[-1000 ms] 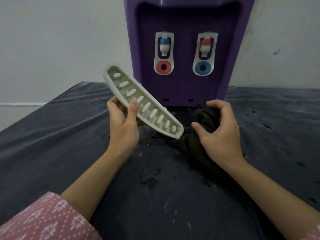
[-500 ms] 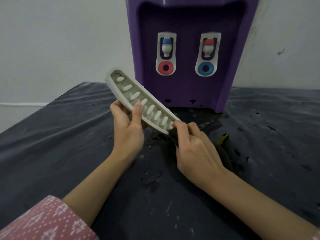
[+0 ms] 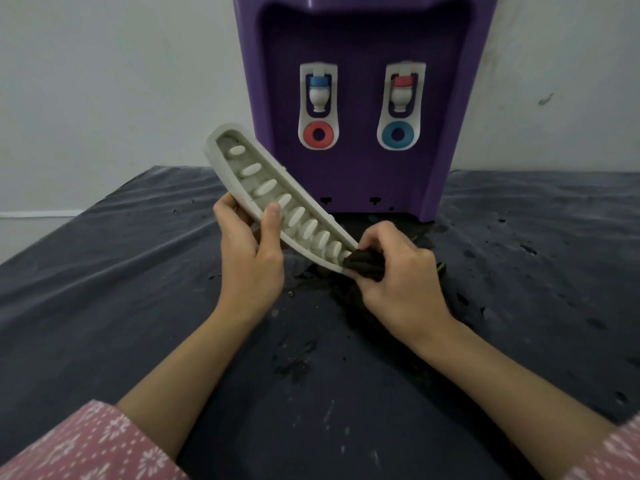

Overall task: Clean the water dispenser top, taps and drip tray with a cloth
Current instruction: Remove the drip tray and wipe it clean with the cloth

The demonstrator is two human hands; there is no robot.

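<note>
My left hand point(image 3: 251, 258) grips the white slotted drip tray point(image 3: 266, 188) around its middle, thumb on the front rim, and holds it tilted in the air before the purple water dispenser point(image 3: 360, 98). My right hand point(image 3: 401, 275) pinches a bunched dark cloth point(image 3: 363, 263) against the tray's lower right end. The rest of the cloth hangs under that hand, mostly hidden. Both taps, the blue-capped left tap point(image 3: 318, 93) and the red-capped right tap point(image 3: 401, 90), are visible on the dispenser front. The dispenser top is out of frame.
The dispenser stands on a dark, wrinkled, wet-spotted table cover point(image 3: 138, 289) against a pale wall point(image 3: 104, 81). The cover's left edge drops away at the far left. Dark crumbs and splashes lie below the tray.
My right hand picked the cloth up off the table, carried it left and now presses it on the tray's lower end. The left hand kept the tray in about the same place.
</note>
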